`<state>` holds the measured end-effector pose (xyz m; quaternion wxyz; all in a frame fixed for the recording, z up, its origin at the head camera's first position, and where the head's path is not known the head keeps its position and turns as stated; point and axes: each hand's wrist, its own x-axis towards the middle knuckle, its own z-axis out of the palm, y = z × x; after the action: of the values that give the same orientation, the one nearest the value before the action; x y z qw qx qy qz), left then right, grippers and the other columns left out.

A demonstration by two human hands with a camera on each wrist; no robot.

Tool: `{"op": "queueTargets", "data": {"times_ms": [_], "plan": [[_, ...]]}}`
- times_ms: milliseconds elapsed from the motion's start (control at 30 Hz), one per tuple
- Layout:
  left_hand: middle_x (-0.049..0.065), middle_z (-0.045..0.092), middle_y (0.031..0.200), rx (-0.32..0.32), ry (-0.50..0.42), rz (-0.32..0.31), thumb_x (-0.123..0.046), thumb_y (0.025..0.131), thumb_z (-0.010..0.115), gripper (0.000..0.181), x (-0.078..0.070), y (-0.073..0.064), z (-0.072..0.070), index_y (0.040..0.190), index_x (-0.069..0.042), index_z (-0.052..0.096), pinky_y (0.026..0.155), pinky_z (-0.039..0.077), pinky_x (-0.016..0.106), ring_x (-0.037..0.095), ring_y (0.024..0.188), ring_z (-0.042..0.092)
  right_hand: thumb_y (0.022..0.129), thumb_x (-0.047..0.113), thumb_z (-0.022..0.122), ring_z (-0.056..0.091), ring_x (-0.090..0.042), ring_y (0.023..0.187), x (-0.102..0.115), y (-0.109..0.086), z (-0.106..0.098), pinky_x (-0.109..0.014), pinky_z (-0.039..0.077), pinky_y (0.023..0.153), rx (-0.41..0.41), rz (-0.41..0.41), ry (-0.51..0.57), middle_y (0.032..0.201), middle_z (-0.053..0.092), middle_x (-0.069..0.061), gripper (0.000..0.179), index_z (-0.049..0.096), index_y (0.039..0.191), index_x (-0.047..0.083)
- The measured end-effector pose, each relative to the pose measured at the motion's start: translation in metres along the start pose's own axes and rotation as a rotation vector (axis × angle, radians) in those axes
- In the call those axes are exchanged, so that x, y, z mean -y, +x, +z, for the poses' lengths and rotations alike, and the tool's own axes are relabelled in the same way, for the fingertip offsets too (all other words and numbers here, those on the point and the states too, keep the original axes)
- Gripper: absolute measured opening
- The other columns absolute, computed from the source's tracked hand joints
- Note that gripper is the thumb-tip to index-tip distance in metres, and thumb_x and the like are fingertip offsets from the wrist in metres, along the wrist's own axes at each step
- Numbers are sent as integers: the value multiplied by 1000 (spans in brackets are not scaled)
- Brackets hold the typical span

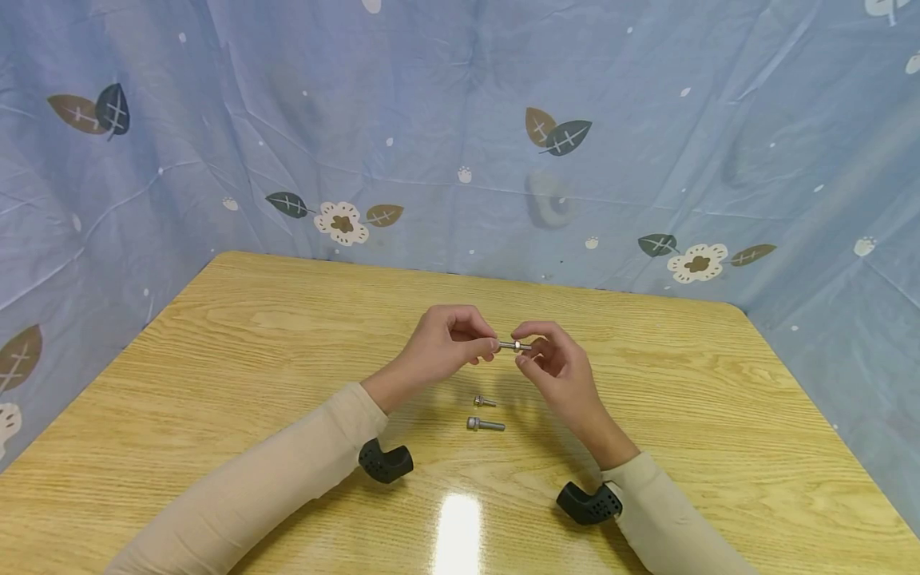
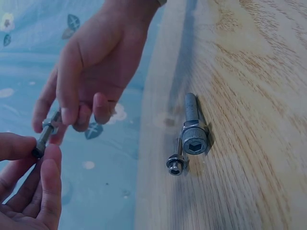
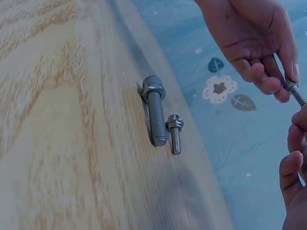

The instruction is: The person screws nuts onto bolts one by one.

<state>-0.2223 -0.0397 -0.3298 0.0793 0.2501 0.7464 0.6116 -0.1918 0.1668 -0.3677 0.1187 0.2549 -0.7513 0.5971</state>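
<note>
My left hand [image 1: 438, 343] pinches the head end of a slim metal bolt [image 1: 506, 345] between thumb and fingers, above the table. A hex nut [image 1: 517, 346] sits partway along its thread, also visible in the left wrist view. Around the nut, the thumb and index finger of my right hand [image 1: 564, 375] are spread apart, with small gaps to it in the head view. Whether another right finger touches the bolt's tip is unclear. Below the hands, a small socket-head bolt [image 1: 489, 402] and a larger socket-head bolt [image 1: 492, 426] lie on the table, each with a nut near its head.
The wooden table [image 1: 216, 343] has a bright light reflection near its front. Blue curtain cloth [image 1: 460, 144] with leaf and flower prints hangs behind and beside it. A black wrist mount [image 1: 386, 461] is on the left sleeve, another [image 1: 589, 504] on the right.
</note>
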Motion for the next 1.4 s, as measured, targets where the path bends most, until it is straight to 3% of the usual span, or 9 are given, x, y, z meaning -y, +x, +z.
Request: {"op": "queueTargets", "data": {"times_ms": [200, 367, 533, 667, 800, 1000, 1233, 1400], "plan": [[11, 72, 89, 3, 5, 6, -8, 90, 67, 4, 1, 0, 0, 89, -6, 70, 75, 58, 48, 15, 73, 70, 93, -7, 57, 56, -11, 76, -2, 0, 2, -23, 50, 64, -19, -52, -11, 108, 59, -3, 19, 59, 112, -4], [11, 71, 90, 0, 2, 8, -8, 90, 67, 4, 0, -1, 0, 90, -6, 70, 76, 58, 49, 15, 74, 70, 94, -3, 57, 54, -11, 71, 0, 0, 1, -25, 48, 61, -15, -17, -41, 103, 60, 5, 19, 59, 113, -2], [11, 71, 90, -1, 1, 8, -8, 90, 67, 4, -1, -1, 0, 90, -6, 70, 76, 58, 49, 15, 74, 70, 96, 2, 55, 52, -13, 71, 0, 0, -1, -32, 49, 62, 9, 35, -41, 96, 58, 2, 18, 58, 113, -3], [11, 71, 89, -2, -1, 5, -8, 90, 68, 4, -1, -1, 0, 90, -6, 70, 77, 58, 50, 14, 74, 70, 96, 2, 56, 56, -13, 75, -1, -1, 0, -26, 51, 67, 3, 56, -32, 103, 58, -2, 23, 56, 118, -3], [12, 71, 89, -2, -2, 5, -8, 90, 67, 3, -1, 0, 0, 89, -6, 70, 78, 57, 53, 15, 73, 70, 93, -2, 58, 61, -13, 79, -1, -1, 1, -22, 52, 69, -16, 26, -20, 112, 58, -1, 26, 56, 119, -2], [12, 71, 89, 3, 3, 18, -7, 90, 67, 4, 0, 0, 0, 89, -6, 70, 76, 58, 50, 16, 74, 70, 92, -4, 59, 58, -11, 74, 0, 0, 2, -23, 49, 62, -38, 9, -36, 103, 62, -4, 21, 60, 113, 0], [12, 71, 89, -6, -2, 14, -7, 90, 66, 4, -1, 0, 0, 90, -6, 70, 74, 59, 45, 35, 82, 70, 94, -1, 57, 53, -13, 68, -2, 0, 2, -30, 49, 60, -34, 32, -40, 92, 60, 3, 17, 61, 111, -2], [12, 71, 90, -5, -1, 10, -7, 90, 67, 3, -1, 0, 0, 89, -6, 70, 75, 58, 49, 23, 76, 71, 98, 6, 55, 51, -17, 66, -2, 0, 1, -34, 47, 62, -26, 86, -39, 85, 58, 5, 14, 62, 107, -1]]}}
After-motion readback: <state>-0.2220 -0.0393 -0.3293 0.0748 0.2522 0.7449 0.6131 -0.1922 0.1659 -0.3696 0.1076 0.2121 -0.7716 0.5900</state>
